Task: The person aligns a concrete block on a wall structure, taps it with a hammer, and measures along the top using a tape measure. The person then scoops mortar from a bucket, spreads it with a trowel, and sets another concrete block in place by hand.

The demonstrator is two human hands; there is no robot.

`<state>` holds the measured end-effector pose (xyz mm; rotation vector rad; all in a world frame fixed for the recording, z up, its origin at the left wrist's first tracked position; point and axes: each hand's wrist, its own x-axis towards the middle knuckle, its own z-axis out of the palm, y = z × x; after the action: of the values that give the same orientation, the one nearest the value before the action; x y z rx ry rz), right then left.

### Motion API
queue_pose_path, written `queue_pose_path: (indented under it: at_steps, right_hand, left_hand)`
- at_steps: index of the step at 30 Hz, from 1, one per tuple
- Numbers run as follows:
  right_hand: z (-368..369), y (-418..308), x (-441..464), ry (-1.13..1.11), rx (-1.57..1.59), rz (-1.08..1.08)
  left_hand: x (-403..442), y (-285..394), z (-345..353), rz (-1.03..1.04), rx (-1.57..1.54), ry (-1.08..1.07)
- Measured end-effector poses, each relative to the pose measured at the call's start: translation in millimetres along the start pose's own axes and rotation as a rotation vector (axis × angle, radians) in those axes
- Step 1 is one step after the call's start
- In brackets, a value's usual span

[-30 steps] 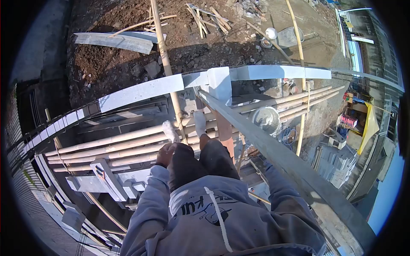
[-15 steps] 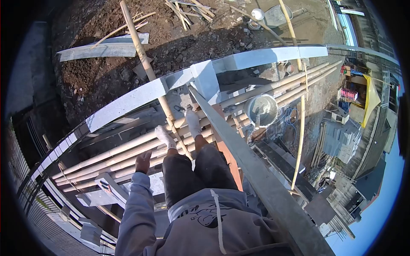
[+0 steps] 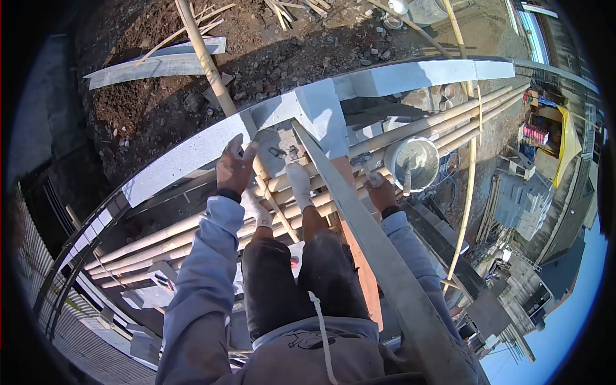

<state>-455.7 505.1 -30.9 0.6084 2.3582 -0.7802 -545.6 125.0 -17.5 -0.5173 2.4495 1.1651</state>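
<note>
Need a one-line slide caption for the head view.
Left hand open by a slanting bamboo pole, right hand between grey beam and bucket.

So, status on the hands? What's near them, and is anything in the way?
Left hand open, near a bamboo pole. Right hand near the bucket, grip unclear. Long beam slants between them, possibly an obstacle.

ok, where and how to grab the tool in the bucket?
I'd take the tool by its lower end, coming from the near side with the right hand. That end seems to stick out over the rim of the bucket toward the wearer; the other end leans inside, over the grey contents.
</note>
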Motion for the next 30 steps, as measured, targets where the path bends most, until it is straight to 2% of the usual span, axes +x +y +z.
queue_pose_path:
  at_steps: [1, 5, 6, 9, 12, 16, 20, 23, 24, 27, 30]
  right_hand:
    - [0.7, -10.4, 3.9, 0.034, 0.047, -0.011]
    - [25.6, 12.8, 38.1, 0.094, 0.294, 0.118]
    - [25.2, 7.2, 43.4, 0.104, 0.375, 0.059]
    - [23.6, -10.7, 59.2, 0.191, 0.362, 0.035]
    - [33.6, -14.9, 88.8, 0.168, 0.337, 0.008]
    - [67.1, -15.3, 128.8, 0.245, 0.169, -0.047]
    - [82.6, -50.7, 138.8, 0.236, 0.086, -0.137]
    - [77.6, -63.0, 132.9, 0.015, 0.276, 0.023]
    - [80.2, -61.6, 134.7, 0.029, 0.286, 0.001]
    - [85.8, -52.8, 136.2, 0.056, 0.335, -0.041]
    - [92.4, -48.5, 137.1, 0.097, 0.423, -0.071]
  left_hand:
    - [20.2, 8.3, 5.4, 0.108, 0.015, 0.035]
    - [90.8, 55.3, 29.0, 0.224, 0.08, -0.017]
    - [107.6, 63.4, 40.2, 0.247, 0.11, -0.03]
    - [142.5, 68.2, 81.6, 0.286, 0.202, -0.088]
    - [164.8, 64.1, 114.7, 0.297, 0.288, -0.157]
    - [178.8, 52.1, 140.9, 0.3, 0.34, -0.244]
    - [192.4, 36.0, 155.5, 0.305, 0.405, -0.286]
    - [196.3, 23.1, 157.0, 0.249, 0.333, -0.366]
    - [195.5, 18.8, 159.7, 0.305, 0.301, -0.311]
    - [193.3, 23.4, 156.5, 0.281, 0.314, -0.338]
    - [195.5, 32.0, 152.8, 0.333, 0.486, -0.315]
